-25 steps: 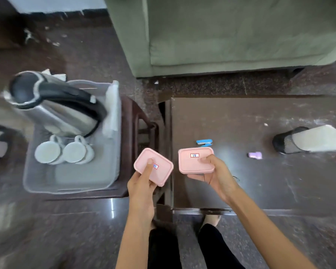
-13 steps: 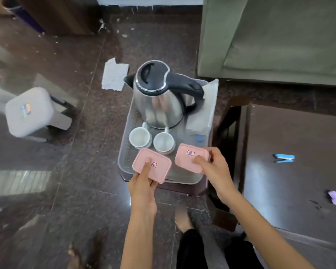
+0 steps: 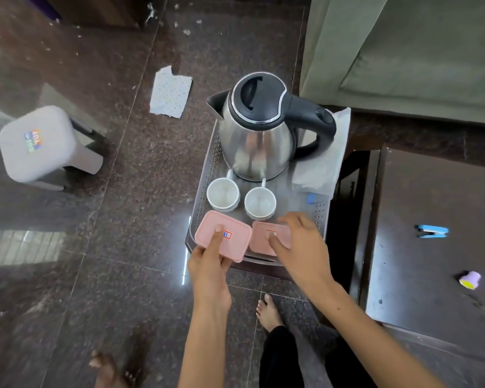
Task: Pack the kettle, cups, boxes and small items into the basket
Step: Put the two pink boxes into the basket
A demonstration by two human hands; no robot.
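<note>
The basket [image 3: 207, 175] holds the kettle [image 3: 258, 147] and two cups [image 3: 223, 194]. At its near edge, left hand [image 3: 207, 264] fingers [image 3: 216, 239] clamp one pink box [image 3: 235, 228]; right hand [image 3: 303, 247] covers another pink box [image 3: 259, 242] inside, grip unclear.

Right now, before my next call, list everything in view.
table: 1, dark brown, right
basket: 1, grey, left of table
kettle: 1, steel and black, far end of basket
cups: 2, white, in basket before kettle
left pink box: 1, pink, over basket's near-left corner
right pink box: 1, pink, basket's near end
white sheet: 1, white, basket's right side
blue piece: 1, blue, in basket by sheet
clip: 1, blue, on table
purple item: 1, purple, on table
stool: 1, pale grey, floor left
paper scrap: 1, white, floor left of kettle
sofa: 1, green, far right
left hand: 1, grips left pink box
right hand: 1, fingers over right pink box, grip unclear
</note>
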